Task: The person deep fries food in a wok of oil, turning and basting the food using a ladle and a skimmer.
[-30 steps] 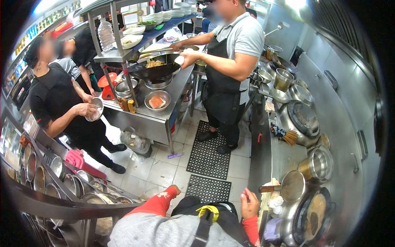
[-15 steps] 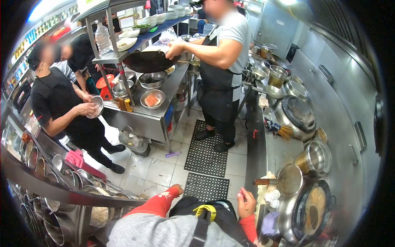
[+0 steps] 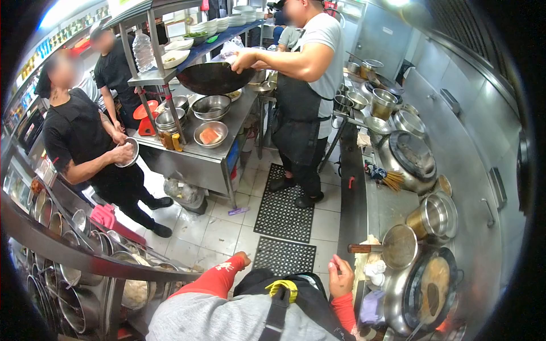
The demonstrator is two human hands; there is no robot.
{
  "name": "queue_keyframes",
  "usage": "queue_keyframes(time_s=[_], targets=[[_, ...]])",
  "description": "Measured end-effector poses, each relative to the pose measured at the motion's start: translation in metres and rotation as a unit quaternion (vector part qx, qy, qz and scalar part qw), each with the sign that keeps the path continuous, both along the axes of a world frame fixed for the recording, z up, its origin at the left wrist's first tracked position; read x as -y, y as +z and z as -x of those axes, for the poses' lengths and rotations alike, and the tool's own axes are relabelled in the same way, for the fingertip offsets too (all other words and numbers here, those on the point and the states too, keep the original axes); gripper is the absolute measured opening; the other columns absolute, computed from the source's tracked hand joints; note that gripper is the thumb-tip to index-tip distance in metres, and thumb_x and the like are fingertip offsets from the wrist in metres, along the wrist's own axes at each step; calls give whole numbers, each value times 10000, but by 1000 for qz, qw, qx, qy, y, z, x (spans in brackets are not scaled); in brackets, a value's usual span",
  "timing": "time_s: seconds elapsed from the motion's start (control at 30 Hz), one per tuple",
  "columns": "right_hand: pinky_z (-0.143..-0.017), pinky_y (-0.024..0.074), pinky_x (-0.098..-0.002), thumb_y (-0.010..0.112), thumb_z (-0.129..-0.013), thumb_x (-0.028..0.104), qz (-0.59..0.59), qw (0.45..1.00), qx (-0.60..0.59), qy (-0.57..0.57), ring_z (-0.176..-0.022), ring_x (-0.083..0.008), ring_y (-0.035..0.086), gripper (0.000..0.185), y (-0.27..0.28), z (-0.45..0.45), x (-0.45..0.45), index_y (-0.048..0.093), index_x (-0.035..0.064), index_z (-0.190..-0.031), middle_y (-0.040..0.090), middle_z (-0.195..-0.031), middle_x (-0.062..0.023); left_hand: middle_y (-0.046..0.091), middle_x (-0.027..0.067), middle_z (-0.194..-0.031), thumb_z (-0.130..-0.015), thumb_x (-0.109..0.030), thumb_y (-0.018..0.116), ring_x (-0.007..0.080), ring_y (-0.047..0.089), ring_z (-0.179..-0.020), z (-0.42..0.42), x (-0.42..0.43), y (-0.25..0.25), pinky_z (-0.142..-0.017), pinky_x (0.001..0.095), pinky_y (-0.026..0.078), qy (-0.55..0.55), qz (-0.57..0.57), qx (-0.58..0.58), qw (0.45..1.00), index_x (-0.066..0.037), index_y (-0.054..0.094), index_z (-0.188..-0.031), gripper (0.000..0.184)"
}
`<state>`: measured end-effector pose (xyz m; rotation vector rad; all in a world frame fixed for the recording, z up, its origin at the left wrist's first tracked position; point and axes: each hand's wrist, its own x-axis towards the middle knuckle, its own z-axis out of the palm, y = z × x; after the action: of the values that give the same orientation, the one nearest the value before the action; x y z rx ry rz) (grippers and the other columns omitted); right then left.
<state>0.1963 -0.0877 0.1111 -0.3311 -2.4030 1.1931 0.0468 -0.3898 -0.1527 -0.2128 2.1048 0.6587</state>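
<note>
My left hand [image 3: 243, 259] hangs at the end of a red sleeve above the tiled floor, near the black perforated mat [image 3: 284, 256]; its fingers are mostly hidden. To the right, my right hand [image 3: 341, 275] is raised with fingers loosely bent and nothing visible in it. Beside it lie a white crumpled cloth [image 3: 375, 271] and a wooden-handled strainer [image 3: 399, 247]. Ahead, a person in a grey shirt and black apron [image 3: 301, 113] tilts a black wok [image 3: 211, 78] over the steel table [image 3: 210, 162]. A bowl with an orange-pink piece [image 3: 210, 135] sits there.
At the left, a person in black [image 3: 85, 136] holds a metal bowl [image 3: 128, 153]; another person [image 3: 114, 74] stands behind. Racked pans [image 3: 74, 273] line the lower left. A wok of liquid [image 3: 435, 290] and steel pots [image 3: 435, 219] stand along the right counter. A bin [image 3: 187, 193] is under the table.
The co-worker has lifted and tilted the wok off the bowls, moving it over the table. The person behind at the left has straightened up. My hands have barely moved.
</note>
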Motion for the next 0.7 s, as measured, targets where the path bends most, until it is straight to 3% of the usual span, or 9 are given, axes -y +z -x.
queue_keyframes(time_s=[0.2,0.5,0.6,0.7], targets=[[-700,499,-303,596,-804,80,3,1000,2,2,-765,-218,643,254,-2,7,-1,622,-38,-1028,643,-862,-143,645,187,-688,-780,-133,465,266,640,-557,1,2,-4,-499,367,531,-4,2,1,1000,77,629,-746,269],[-706,500,-307,597,-806,82,7,1000,6,-2,-770,-222,644,253,3,13,-3,623,-40,-1026,647,-858,-147,653,187,-706,-778,-130,462,251,647,-577,9,-3,-7,-513,362,531,-17,16,12,1000,69,643,-732,273],[-690,495,-282,600,-818,77,-21,1000,-4,9,-757,-184,622,242,2,12,-8,618,-38,-1029,638,-866,-126,655,191,-714,-780,-127,463,251,649,-583,15,-6,-11,-515,363,531,-27,9,5,1000,68,647,-738,271],[-703,497,-310,601,-807,83,-20,1000,-7,-3,-763,-231,644,240,4,11,-7,624,-35,-1014,647,-845,-149,654,193,-710,-778,-127,467,249,650,-583,15,-10,-16,-516,360,531,-20,-2,-8,1000,67,649,-732,269]])
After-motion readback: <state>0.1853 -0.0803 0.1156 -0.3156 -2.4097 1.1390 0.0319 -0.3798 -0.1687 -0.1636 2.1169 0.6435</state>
